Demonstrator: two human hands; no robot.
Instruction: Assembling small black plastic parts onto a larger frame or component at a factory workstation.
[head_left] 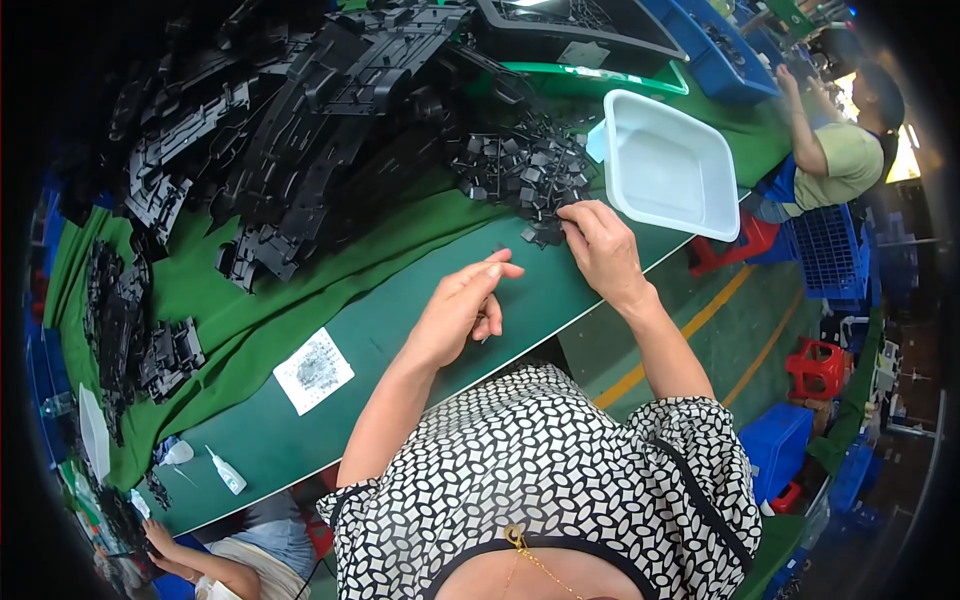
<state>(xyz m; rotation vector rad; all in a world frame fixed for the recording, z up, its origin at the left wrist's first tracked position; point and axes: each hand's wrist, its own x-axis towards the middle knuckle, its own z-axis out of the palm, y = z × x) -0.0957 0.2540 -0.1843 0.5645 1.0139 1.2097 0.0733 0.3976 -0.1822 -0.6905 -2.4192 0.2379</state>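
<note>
From afar, my right hand [608,254] bends at black parts [525,172], left hand [458,308] half-curled nearby; whether either pinches, I cannot tell.

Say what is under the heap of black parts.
Green tabletop shows at the near edge of the heap, green cloth at its left. Whatever lies beneath its middle is covered.

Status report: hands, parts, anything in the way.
Right hand at edge of black parts pile. Left hand over green table, grip unclear. White tub beside pile, not blocking.
</note>
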